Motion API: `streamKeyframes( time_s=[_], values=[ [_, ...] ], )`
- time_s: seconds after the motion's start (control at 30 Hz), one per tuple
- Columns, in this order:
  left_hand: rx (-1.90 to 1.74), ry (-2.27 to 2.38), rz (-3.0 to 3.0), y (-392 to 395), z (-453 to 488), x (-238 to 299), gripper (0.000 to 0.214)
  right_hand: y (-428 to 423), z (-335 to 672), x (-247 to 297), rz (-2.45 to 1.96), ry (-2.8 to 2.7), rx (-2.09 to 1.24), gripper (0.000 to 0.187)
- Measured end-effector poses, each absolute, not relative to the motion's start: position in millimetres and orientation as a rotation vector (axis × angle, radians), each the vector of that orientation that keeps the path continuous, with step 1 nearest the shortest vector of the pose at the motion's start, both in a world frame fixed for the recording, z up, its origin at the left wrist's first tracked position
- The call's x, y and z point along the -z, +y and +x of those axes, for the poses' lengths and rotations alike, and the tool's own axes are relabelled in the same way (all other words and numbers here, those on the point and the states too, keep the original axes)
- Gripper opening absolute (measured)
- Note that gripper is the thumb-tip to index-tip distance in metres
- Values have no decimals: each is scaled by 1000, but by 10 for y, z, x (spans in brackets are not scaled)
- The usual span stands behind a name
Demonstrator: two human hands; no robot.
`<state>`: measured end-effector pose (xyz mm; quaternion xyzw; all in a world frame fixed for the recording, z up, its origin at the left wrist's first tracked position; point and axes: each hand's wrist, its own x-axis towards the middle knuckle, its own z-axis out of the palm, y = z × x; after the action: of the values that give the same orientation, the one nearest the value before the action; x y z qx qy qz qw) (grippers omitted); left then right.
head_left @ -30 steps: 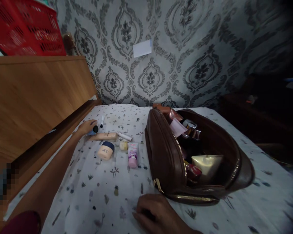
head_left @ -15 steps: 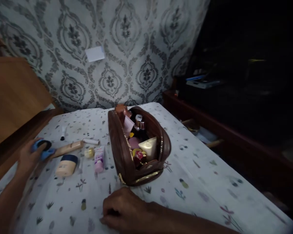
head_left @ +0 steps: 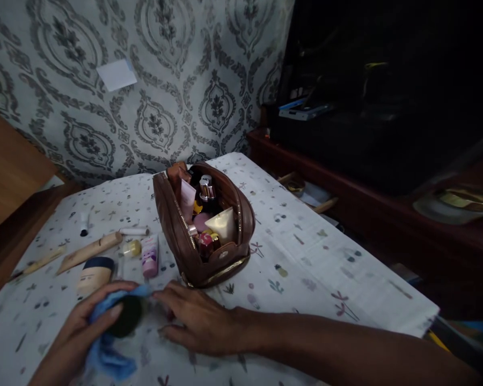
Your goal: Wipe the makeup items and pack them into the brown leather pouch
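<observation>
Your left hand (head_left: 82,326) is closed, thumb across the front, around a crumpled blue cloth (head_left: 115,363) and a dark round object with no clear long axis (head_left: 129,317), low in front of you and nearer to you than the open brown leather zip bag (head_left: 169,222). Your right hand (head_left: 204,321) is just right of that object, its half-bent fingers pointing left with thumb apart and nothing visibly held; blur hides whether they touch the cloth
</observation>
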<state>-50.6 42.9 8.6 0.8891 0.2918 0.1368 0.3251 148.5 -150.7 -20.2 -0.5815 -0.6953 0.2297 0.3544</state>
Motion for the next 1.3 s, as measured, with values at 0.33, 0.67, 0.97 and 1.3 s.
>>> streamKeyframes(
  time_s=[0.33, 0.67, 0.97, 1.3],
  values=[
    [-565, 885, 2157, 1, -293, -34, 42, -1471, 1450, 242, -1488, -1754, -662, 43],
    [-755, -84, 2941, -224, -431, 74, 44, -1295, 1237, 263, -1767, -1698, -589, 29],
    [-978, -21, 3302, -226, -353, 148, 32, -1306, 1216, 255, -1737, -1533, -665, 23],
    [-1129, -20, 3291, -282, -365, 59, 22, -1285, 1235, 309, -1626, -1451, -725, 37]
  ],
)
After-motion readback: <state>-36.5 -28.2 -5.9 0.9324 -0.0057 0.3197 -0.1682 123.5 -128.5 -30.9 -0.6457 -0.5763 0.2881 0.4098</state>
